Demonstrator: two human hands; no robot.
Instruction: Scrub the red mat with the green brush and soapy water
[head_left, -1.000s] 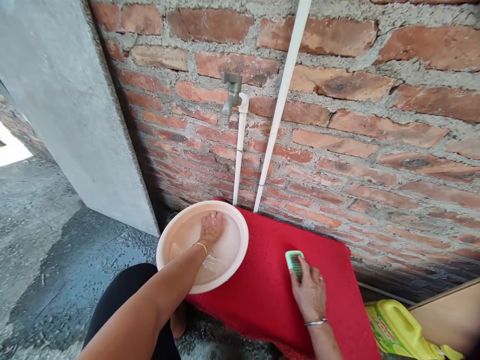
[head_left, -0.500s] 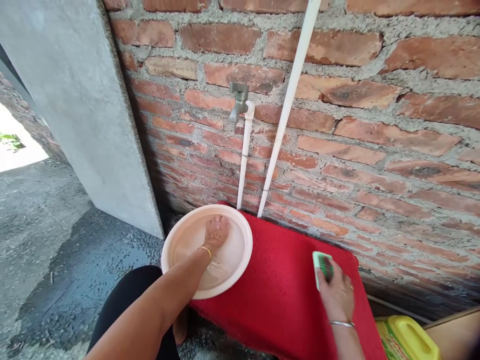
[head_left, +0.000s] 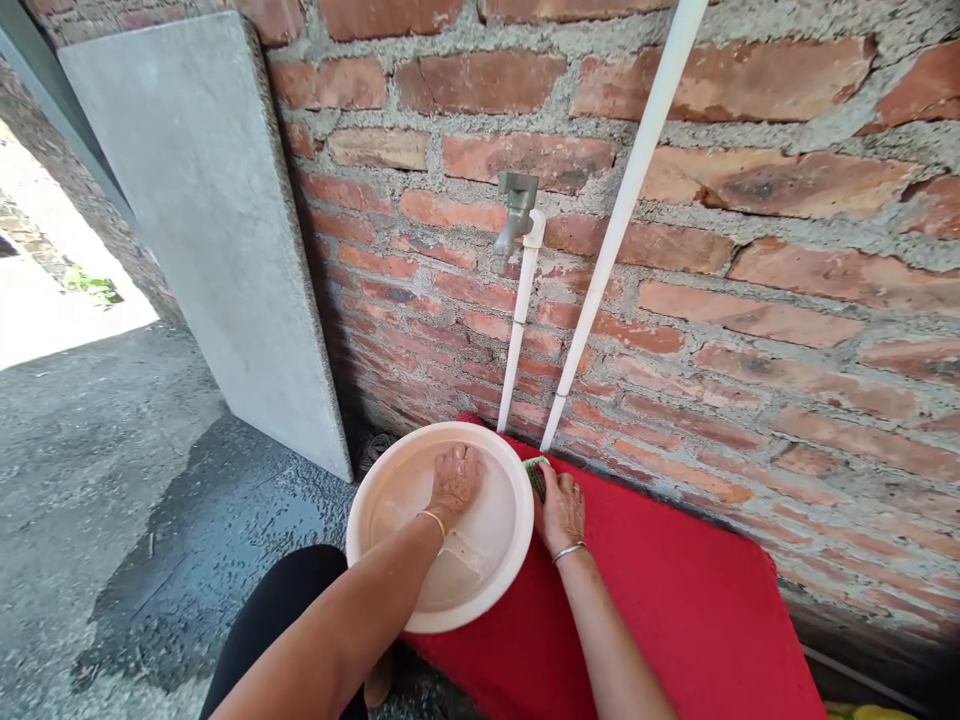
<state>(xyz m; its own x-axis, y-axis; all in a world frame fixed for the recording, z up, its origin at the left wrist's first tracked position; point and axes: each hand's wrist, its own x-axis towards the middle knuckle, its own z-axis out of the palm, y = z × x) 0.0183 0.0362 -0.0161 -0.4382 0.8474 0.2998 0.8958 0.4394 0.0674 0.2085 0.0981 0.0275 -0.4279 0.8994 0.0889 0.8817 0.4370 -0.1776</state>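
Brush: the green brush (head_left: 535, 478) is in my right hand (head_left: 562, 505), at two o'clock of the basin (head_left: 523, 545), just beside its rim; whether the two touch, I cannot tell.
Right grip: my fingers are wrapped over the brush, pinching its sides; which way the bristles face is hidden.
Left grip: my left hand (head_left: 457, 482) is inside the basin towards one o'clock, back up, fingers curled; whether they pinch anything, I cannot tell.
Basin: pale, with what looks like water (head_left: 465, 555) in it, set on the nine o'clock end of the cloth (head_left: 660, 580).
Cloth: red, spread flat from the basin round towards four o'clock.
Tap: the tap (head_left: 514, 220) is on the wall between twelve and one o'clock of the basin.
Brush handling: a firm hold and even pressure should suit the cloth best; the rim leaves little room at nine o'clock, and a knock there could slop water.
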